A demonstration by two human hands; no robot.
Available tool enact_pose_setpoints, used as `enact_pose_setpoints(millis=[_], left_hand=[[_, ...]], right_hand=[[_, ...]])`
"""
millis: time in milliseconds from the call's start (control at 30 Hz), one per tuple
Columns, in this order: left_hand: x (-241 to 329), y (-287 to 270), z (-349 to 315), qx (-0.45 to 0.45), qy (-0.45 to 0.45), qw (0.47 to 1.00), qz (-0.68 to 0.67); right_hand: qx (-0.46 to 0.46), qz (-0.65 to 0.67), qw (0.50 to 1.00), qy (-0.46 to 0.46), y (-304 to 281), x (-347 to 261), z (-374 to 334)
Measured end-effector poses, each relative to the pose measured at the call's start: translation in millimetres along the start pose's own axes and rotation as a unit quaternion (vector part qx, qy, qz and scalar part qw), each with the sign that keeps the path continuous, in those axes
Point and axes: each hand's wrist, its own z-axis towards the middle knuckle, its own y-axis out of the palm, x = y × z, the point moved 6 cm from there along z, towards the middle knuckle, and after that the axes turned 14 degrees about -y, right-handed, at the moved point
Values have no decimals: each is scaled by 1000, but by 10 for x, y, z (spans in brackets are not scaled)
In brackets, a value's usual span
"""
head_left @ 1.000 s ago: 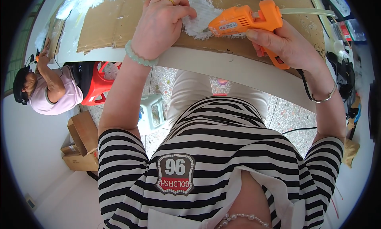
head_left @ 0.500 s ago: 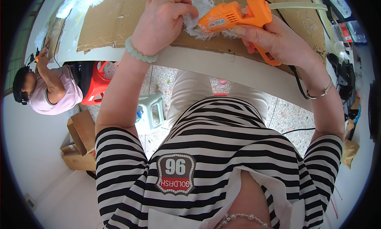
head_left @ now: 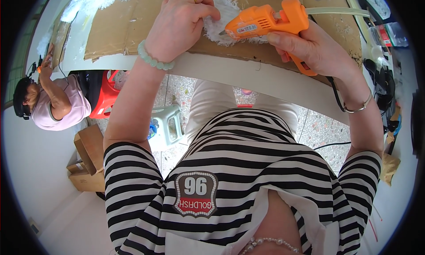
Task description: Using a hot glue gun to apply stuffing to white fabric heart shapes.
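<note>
My right hand is wrapped round the handle of an orange hot glue gun. A long translucent glue stick sticks out of its back end. The gun's metal nozzle points left, just over a white fluffy piece of fabric or fur that lies on a cardboard sheet. At the left edge of this piece is my left hand, its fingers curled and closed on it. The fingertips are partly hidden, and the hand covers part of the piece.
More white fluff lies at the table's far left. The gun's black cord hangs past the white table edge. A co-worker sits at left beside a red stool. A pale stool and cardboard boxes stand below.
The glue gun in my right hand has shifted slightly right and down, so its nozzle tip shows more plainly. My left hand has stayed almost in place.
</note>
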Motion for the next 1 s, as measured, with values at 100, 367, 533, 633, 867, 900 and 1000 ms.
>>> enact_pose_setpoints(millis=[100,367,533,633,867,900,1000], left_hand=[[32,20,12,-1,3,1000,1],[83,-58,-51,10,-25,996,-81],[93,-168,-214,114,-116,976,-147],[434,-125,-286,96,-63,992,-52],[618,88,-243,111,-15,986,122],[626,100,-213,105,-12,987,119],[519,127,-121,89,-40,992,83]], right_hand=[[37,29,998,-29,-74,-3,-133],[165,177,964,-112,-325,64,-439],[239,294,917,-127,-352,172,-389],[266,429,859,-83,-255,127,-271],[323,435,840,-36,-157,138,4],[324,437,838,-38,-154,188,11],[324,451,829,-68,-161,284,23]])
